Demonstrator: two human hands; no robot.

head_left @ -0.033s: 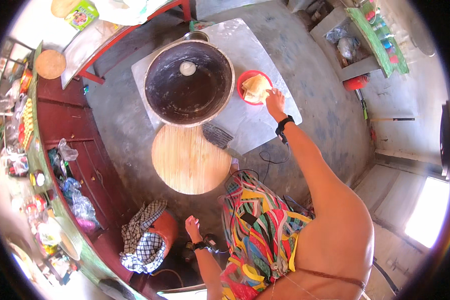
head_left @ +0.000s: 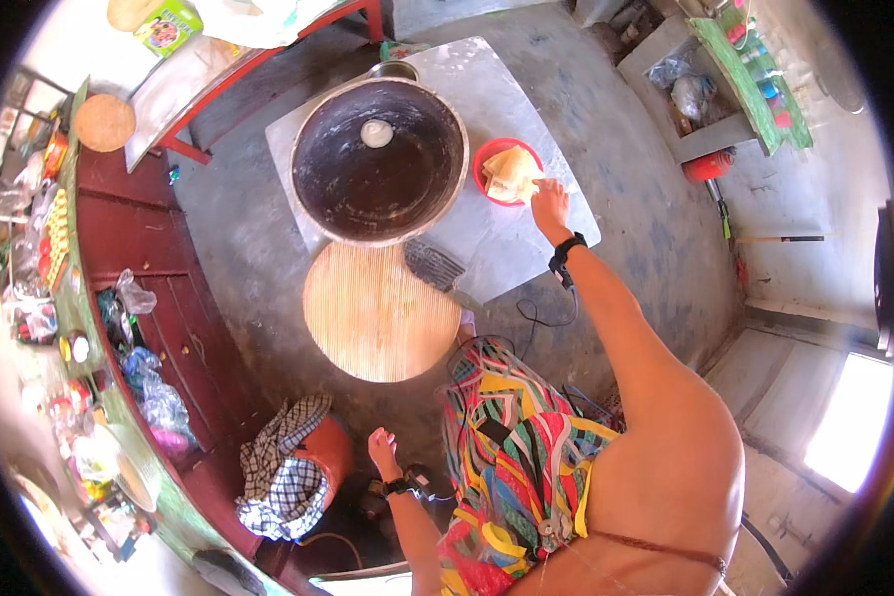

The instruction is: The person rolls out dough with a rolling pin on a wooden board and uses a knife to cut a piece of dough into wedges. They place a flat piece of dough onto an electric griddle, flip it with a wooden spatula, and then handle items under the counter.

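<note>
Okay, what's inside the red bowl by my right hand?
The red bowl holds pale yellow flat pieces; your right hand is at their edge. Whatever lies underneath is covered.

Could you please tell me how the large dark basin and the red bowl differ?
The dark basin is much larger than the red bowl. The dark basin holds one small pale lump, while the red bowl holds several flat, pale pieces. Both are round and open-topped.
</note>
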